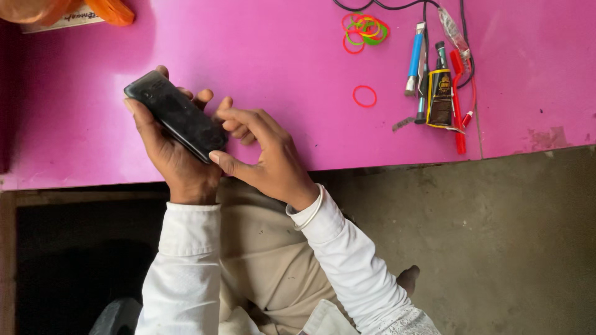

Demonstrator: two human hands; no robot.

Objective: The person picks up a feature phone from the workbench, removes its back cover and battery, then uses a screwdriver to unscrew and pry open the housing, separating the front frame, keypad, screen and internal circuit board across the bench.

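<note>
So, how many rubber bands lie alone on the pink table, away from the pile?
1: a red rubber band lies alone, below the tangled pile of bands, left of the tools.

Both hands, left hand (171, 155) and right hand (267, 155), hold a black phone (177, 116) over the pink table (279, 49).

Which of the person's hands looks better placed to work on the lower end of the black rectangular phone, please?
Probably the right hand: its thumb and fingertips already touch the lower end of the black rectangular phone, while the left hand cradles it from beneath.
</note>
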